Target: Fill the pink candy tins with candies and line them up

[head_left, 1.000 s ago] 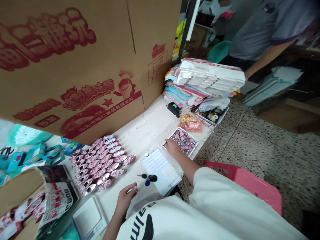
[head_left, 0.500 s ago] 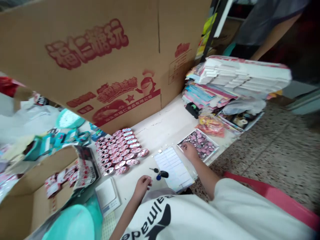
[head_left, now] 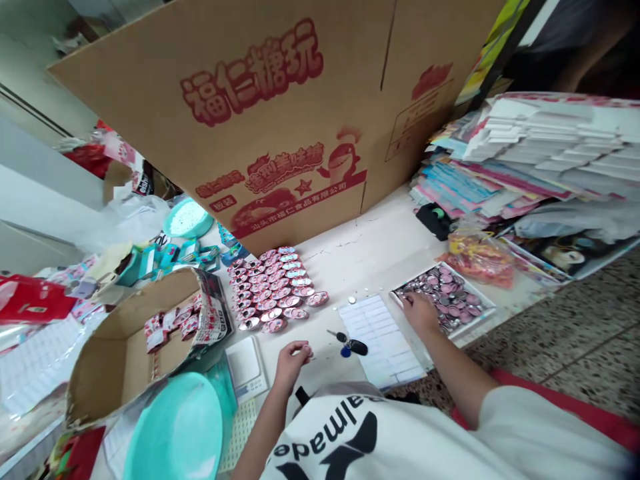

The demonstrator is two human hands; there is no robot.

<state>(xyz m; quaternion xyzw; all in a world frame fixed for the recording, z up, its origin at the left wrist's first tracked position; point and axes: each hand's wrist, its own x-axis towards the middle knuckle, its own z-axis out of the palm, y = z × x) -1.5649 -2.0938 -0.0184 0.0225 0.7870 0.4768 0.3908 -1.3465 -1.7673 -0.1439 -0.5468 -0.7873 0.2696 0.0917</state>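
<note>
Our view had swung left, bringing in the basin point(head_left: 183, 427), while our right hand point(head_left: 421, 312) stayed at the left corner of the tray point(head_left: 475, 321), fingers curled at the discs point(head_left: 453, 300), grip unclear to us. Hasty raking could have spilled some over the low rim near the table point(head_left: 345, 250)'s front edge; our left hand point(head_left: 290, 365) pinched one small disc point(head_left: 308, 350).

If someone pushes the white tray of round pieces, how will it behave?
The white tray would probably slide rather than tip, being low and wide. It may feel heavy, because many round pieces fill it. Some might spill over its low walls.
</note>
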